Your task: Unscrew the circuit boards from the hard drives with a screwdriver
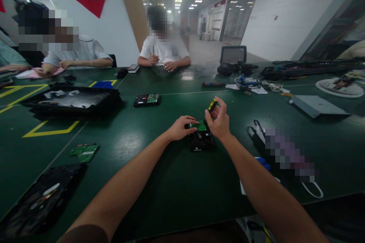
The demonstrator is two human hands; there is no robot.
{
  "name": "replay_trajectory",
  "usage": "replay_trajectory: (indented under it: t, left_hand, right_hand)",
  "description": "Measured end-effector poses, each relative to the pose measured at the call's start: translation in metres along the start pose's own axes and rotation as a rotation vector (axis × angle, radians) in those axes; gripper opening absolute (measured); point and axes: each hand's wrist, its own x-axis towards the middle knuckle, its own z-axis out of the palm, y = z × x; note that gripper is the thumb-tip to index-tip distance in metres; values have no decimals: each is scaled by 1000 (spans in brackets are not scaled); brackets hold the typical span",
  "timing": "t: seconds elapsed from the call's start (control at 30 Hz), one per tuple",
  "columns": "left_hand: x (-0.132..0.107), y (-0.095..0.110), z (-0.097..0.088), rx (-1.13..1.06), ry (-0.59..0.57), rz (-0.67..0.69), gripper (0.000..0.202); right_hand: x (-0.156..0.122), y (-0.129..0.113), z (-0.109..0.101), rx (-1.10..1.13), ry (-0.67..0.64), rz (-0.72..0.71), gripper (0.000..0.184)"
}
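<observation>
A black hard drive with a green circuit board on top lies on the dark green table in front of me. My left hand rests on the drive's far left corner, fingers curled and pressing on the board's edge. My right hand is closed round a yellow-and-black screwdriver, held upright over the drive's right side.
A second hard drive lies further back. A black tray stands at the left, loose green boards and another black tray nearer me. Cables and tools crowd the right. Two people sit across the table.
</observation>
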Motion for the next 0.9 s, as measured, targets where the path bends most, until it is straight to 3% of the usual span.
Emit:
replay_trajectory:
  t: [0.9]
  left_hand:
    - [-1,-1,3,-1,13,-30,33]
  right_hand:
    - [1,-5,0,-16,-5,-46,67]
